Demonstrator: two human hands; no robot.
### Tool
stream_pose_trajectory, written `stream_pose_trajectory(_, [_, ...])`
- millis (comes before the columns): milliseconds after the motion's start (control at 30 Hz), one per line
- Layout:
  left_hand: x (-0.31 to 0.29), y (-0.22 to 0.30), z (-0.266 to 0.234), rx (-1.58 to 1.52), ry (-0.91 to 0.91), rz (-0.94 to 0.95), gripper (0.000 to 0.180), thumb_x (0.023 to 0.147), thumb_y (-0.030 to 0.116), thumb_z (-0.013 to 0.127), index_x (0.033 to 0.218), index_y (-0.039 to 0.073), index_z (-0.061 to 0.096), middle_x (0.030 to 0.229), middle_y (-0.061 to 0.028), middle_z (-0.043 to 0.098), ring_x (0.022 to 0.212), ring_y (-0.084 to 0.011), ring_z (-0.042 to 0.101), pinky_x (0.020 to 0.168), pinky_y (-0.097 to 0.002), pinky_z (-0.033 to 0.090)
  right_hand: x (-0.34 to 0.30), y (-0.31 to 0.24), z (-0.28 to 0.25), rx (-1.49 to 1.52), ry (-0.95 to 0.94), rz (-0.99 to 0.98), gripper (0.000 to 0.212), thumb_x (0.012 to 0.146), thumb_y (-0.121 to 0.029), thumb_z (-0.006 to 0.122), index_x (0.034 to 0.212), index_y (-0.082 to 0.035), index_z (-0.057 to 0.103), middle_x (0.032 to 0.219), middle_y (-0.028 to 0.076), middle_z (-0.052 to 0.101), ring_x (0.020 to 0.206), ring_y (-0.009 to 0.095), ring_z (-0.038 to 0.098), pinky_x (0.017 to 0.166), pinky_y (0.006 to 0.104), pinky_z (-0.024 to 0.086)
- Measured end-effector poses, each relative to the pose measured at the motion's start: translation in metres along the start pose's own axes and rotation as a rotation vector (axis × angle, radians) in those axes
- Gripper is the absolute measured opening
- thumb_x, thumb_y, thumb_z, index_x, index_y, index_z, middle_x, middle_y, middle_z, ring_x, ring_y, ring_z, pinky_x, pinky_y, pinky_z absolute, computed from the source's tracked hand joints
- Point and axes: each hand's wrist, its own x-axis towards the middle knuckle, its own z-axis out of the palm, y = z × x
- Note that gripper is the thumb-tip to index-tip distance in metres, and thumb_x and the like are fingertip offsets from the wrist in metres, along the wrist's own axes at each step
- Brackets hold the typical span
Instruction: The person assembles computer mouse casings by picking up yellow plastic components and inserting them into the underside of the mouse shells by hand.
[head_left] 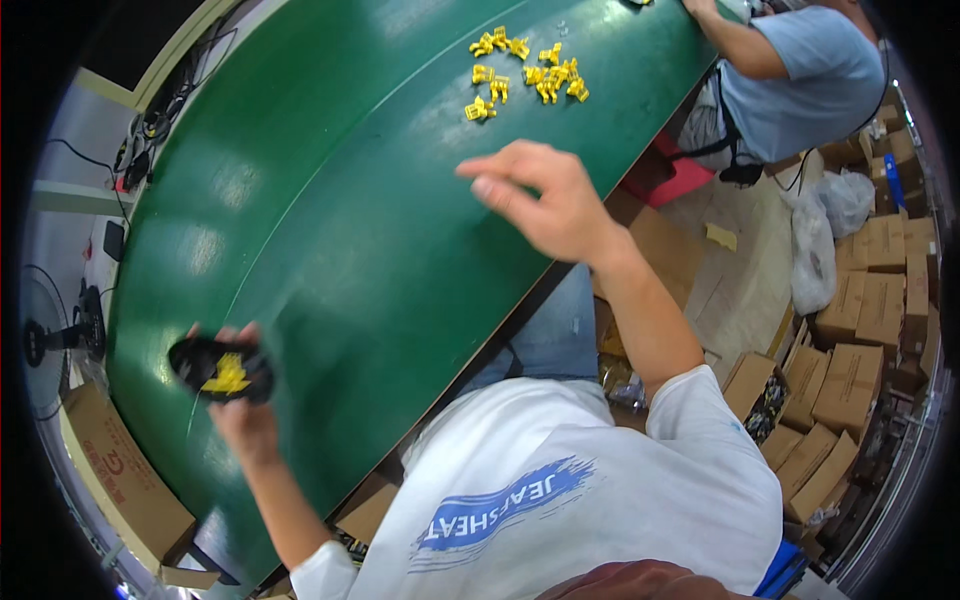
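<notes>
My left hand [246, 424] is wrapped round a black oval piece [187, 366] at the left of the green table. On that piece lies a bright yellow plastic part [229, 374]; its exact kind is too blurred to tell. Over the middle of the table, my right hand [548, 202] is raised with index finger and thumb stretched out and nothing between them. Several small yellow plastic parts [548, 78] lie in a loose group beyond it, apart from my fingers.
The green table [330, 215] curves along in front of me. A co-worker [815, 85] in a light blue shirt sits at the far right edge. Cardboard boxes [848, 385] are stacked at the right. An open carton [120, 475] and a fan [62, 335] stand at the left.
</notes>
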Motion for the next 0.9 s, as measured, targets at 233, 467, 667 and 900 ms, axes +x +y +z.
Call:
stream_pose_trajectory(233, [-0.256, 0.117, -0.208, 0.575, 1.368, 0.348, 0.048, 0.113, 0.030, 0.055, 0.145, -0.007, 0.053, 0.139, -0.0222, 0.061, 0.129, -0.0339, 0.062, 0.110, -0.0463, 0.055, 0.085, 0.190, -0.106, -0.121, 0.638, 0.101, 0.023, 0.106, -0.017, 0.069, 0.123, -0.006, 0.079, 0.113, 0.008, 0.077, 0.097, 0.016, 0.071, 0.088, 0.0322, 0.057])
stream_pose_trajectory(467, [-0.426, 0.077, -0.178, 0.954, 2.013, 0.144, 0.052, 0.102, 0.032, 0.068, 0.141, -0.001, 0.060, 0.129, -0.0247, 0.068, 0.120, -0.0373, 0.066, 0.102, -0.0494, 0.057, 0.172, 0.322, -0.217, -0.823, 0.706, 0.464, 0.063, 0.094, -0.045, 0.074, 0.153, -0.025, 0.062, 0.163, 0.021, 0.043, 0.150, 0.041, 0.045, 0.125, 0.0515, 0.037])
stream_pose_trajectory(667, [-0.435, 0.044, -0.153, 1.085, 2.236, -0.009, 0.049, 0.096, 0.033, 0.072, 0.134, 0.003, 0.067, 0.124, -0.0248, 0.071, 0.114, -0.0390, 0.069, 0.099, -0.0528, 0.057, 0.201, 0.331, -0.227, -0.934, 0.608, 0.746, 0.087, 0.096, -0.062, 0.068, 0.172, -0.037, 0.033, 0.178, 0.018, 0.026, 0.160, 0.041, 0.035, 0.128, 0.0570, 0.031])
stream_pose_trajectory(900, [-0.437, 0.014, -0.155, 1.270, 2.408, -0.243, 0.046, 0.089, 0.035, 0.076, 0.125, 0.007, 0.074, 0.118, -0.0249, 0.074, 0.107, -0.0409, 0.073, 0.094, -0.0568, 0.057, 0.195, 0.314, -0.214, -0.884, 0.592, 0.674, 0.074, 0.093, -0.058, 0.073, 0.156, -0.024, 0.052, 0.159, 0.016, 0.053, 0.144, 0.039, 0.055, 0.119, 0.0524, 0.045])
